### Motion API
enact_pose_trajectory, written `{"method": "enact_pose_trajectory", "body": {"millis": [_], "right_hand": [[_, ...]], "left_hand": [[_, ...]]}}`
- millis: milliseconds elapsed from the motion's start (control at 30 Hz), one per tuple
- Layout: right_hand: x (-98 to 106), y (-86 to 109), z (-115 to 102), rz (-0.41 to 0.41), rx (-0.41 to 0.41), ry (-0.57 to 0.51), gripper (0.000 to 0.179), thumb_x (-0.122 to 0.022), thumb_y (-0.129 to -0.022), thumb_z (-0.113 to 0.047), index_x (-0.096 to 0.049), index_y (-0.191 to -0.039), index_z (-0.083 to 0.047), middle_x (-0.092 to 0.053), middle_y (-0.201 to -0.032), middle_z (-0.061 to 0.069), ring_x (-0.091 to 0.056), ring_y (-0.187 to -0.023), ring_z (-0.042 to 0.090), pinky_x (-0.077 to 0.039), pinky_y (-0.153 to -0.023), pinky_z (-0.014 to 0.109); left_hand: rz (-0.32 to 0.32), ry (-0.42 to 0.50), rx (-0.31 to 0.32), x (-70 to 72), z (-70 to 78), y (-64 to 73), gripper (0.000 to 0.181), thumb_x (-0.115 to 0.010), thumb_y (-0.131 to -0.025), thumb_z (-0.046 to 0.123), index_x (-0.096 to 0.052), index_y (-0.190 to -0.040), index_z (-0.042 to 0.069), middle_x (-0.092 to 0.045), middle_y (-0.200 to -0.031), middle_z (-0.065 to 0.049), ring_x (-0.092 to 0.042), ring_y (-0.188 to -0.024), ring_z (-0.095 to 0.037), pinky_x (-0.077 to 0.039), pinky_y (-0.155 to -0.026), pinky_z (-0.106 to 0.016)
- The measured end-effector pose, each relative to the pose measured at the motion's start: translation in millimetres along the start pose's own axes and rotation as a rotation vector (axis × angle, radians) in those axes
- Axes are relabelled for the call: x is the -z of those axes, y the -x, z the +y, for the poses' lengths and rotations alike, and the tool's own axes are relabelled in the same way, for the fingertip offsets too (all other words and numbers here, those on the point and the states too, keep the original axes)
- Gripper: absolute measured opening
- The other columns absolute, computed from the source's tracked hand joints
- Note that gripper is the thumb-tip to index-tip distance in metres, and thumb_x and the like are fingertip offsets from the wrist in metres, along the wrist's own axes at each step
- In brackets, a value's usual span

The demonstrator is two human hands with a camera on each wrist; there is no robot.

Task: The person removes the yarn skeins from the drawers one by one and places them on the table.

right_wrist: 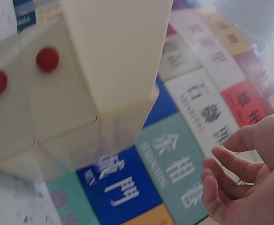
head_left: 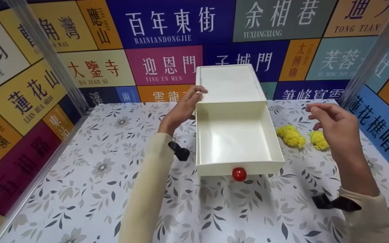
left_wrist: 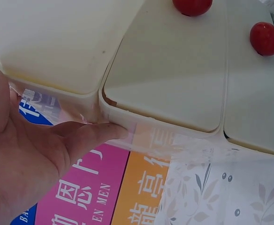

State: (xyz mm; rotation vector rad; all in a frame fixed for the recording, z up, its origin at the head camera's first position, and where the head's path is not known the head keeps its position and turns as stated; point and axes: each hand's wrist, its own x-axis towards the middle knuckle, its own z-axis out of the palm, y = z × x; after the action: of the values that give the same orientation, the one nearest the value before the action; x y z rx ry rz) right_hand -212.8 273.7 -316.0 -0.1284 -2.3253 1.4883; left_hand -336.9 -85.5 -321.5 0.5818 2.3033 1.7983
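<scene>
Jutting from the cabinet (head_left: 228,82), the drawer (head_left: 214,169) bares its floor

Open drawer (head_left: 235,141), way in from above. Left hand (head_left: 182,110) on cabinet (head_left: 228,82) blocks far left corner; red knob (head_left: 239,174) juts out near. Yarn bundles (head_left: 290,136) obstruct right side. Wall (head_left: 167,47) bounds far side.

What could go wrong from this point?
The top drawer is pulled well out, so it might slip free or tip the drawer unit; only the left hand steadies it, on one side. The yellow yarn bundles lie near the right hand and could snag on its fingers.
</scene>
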Motion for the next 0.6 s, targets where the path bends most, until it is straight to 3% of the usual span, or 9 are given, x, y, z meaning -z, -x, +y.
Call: {"method": "enact_pose_trajectory", "body": {"millis": [133,267,500,600], "right_hand": [[1,21.0,-17,-0.085,0.131,-0.018,0.03,-0.053,-0.103,-0.029,-0.064,-0.125,-0.011,-0.065,-0.11,-0.014,-0.06,-0.094,0.01,-0.053,-0.068,0.015],[3,40.4,-30,-0.173,0.205,-0.052,0.03,-0.053,-0.104,-0.025,-0.064,-0.125,-0.008,-0.066,-0.111,-0.005,-0.063,-0.093,0.013,-0.055,-0.067,0.017],[-3,65.0,-45,-0.325,0.226,-0.206,0.026,-0.05,-0.104,-0.013,-0.064,-0.116,0.004,-0.068,-0.101,0.009,-0.065,-0.087,0.019,-0.055,-0.064,0.024],[-8,72.5,-43,-0.447,0.231,-0.315,0.023,-0.047,-0.104,-0.004,-0.064,-0.111,0.009,-0.069,-0.094,0.012,-0.067,-0.08,0.021,-0.056,-0.06,0.029]], "left_hand": [[-0.005,-0.001,0.005,0.3,1.2,-0.7,0.024,-0.031,-0.108,0.031,-0.043,-0.128,0.023,-0.05,-0.132,-0.017,-0.062,-0.109,-0.034,-0.056,-0.089,-0.054],[-0.006,-0.003,0.015,1.1,1.6,-1.0,0.024,-0.03,-0.108,0.03,-0.043,-0.127,0.024,-0.047,-0.134,-0.016,-0.061,-0.11,-0.035,-0.055,-0.091,-0.056],[0.003,0.005,0.017,0.6,0.2,-1.8,0.024,-0.032,-0.107,0.03,-0.044,-0.127,0.023,-0.049,-0.131,-0.017,-0.062,-0.108,-0.034,-0.055,-0.091,-0.058],[0.006,0.013,0.011,0.4,0.4,-1.6,0.024,-0.032,-0.107,0.029,-0.044,-0.127,0.022,-0.052,-0.125,-0.017,-0.062,-0.103,-0.032,-0.054,-0.091,-0.058]]}}
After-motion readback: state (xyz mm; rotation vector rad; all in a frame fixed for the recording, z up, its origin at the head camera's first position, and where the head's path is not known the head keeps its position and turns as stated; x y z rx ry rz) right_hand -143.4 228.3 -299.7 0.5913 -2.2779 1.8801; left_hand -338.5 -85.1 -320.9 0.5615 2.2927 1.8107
